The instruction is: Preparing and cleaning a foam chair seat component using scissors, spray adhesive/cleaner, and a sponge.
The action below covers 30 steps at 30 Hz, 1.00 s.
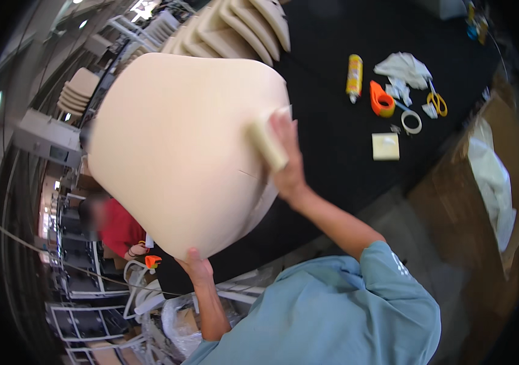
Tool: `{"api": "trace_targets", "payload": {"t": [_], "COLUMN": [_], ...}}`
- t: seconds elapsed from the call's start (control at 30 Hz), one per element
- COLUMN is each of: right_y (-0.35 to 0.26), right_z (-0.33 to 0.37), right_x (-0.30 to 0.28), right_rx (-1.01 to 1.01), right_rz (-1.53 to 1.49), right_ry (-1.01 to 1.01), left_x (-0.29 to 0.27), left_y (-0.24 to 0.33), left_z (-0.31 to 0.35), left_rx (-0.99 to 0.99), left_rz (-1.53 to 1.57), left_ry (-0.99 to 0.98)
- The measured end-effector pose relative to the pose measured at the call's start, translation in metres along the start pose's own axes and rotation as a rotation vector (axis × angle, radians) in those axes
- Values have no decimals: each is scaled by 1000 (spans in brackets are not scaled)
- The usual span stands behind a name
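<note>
A large cream chair shell [174,140] is tilted up above the black-covered table, filling the middle of the view. My left hand [198,268] grips its lower edge, with the thumb over the near face and the other fingers hidden behind. My right hand [288,161] is closed on a cream sponge block [266,145], which lies against the right side of the shell. The sponge is a little blurred. A thin dark line runs across the shell's surface below it.
More cream shells [229,27] stand stacked at the far edge of the black table [332,182]. To the right lie a yellow spray can [354,78], an orange tape dispenser [381,100], scissors [437,103], white cloth [406,68] and a square pad [385,147]. A co-worker in red [119,228] is at left.
</note>
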State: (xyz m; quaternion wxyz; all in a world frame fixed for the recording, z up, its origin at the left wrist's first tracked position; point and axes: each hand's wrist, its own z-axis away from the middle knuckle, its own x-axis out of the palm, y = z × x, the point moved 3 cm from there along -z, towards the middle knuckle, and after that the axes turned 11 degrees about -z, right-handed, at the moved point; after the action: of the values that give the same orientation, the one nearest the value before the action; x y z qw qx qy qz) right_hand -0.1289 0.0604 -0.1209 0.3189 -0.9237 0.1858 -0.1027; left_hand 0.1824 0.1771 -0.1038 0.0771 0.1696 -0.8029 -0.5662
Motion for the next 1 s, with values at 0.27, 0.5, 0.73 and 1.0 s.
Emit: {"api": "trace_targets", "payload": {"t": [0.27,0.5,0.73,1.0], "right_y": [82,50,-140,-112], "right_z": [-222,-323,-253,-156], "right_x": [-38,96,204,170], "right_rx": [611,353,-847,-933], "right_rz": [-50,139,-159,26], "right_ry": [-454,-554,-768,-1295], "left_x": [20,33,44,42], "left_y": [11,16,27,33], "left_z": [45,85,86,56], "left_rx": [54,92,88,10], "left_rz": [-68,-54,-161,46], "left_ry": [-71,-149,-195,-127]}}
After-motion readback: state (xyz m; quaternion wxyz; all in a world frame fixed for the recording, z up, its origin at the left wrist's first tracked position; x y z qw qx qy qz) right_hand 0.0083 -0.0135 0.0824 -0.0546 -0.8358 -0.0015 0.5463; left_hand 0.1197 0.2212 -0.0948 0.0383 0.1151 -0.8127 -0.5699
